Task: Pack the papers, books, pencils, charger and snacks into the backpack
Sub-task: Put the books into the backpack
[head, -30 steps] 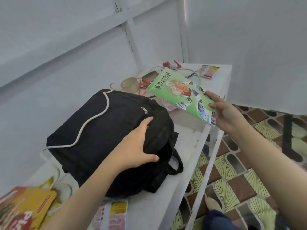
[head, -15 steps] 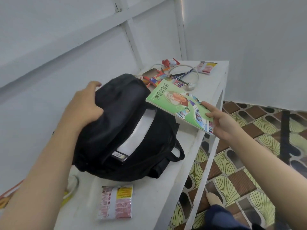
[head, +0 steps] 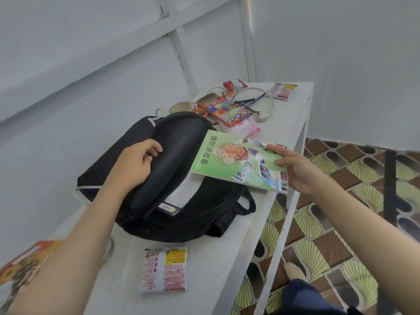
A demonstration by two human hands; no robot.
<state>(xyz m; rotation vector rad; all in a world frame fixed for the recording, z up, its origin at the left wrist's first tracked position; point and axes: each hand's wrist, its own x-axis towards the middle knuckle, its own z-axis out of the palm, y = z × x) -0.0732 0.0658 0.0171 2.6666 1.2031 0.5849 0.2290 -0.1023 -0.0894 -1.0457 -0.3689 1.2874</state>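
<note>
Left hand (head: pixel 136 164) curls on soft black backpack (head: pixel 181 189) flap; right hand (head: pixel 297 171) pinches glossy green book (head: pixel 229 160).

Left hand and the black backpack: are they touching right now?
Touching. The head view shows the left hand gripping the backpack by its opened flap, fingers curled over the edge.

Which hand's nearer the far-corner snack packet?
Right. The right hand holds the green book in front of the snack packet; the left hand grips the backpack, farther left.
</note>
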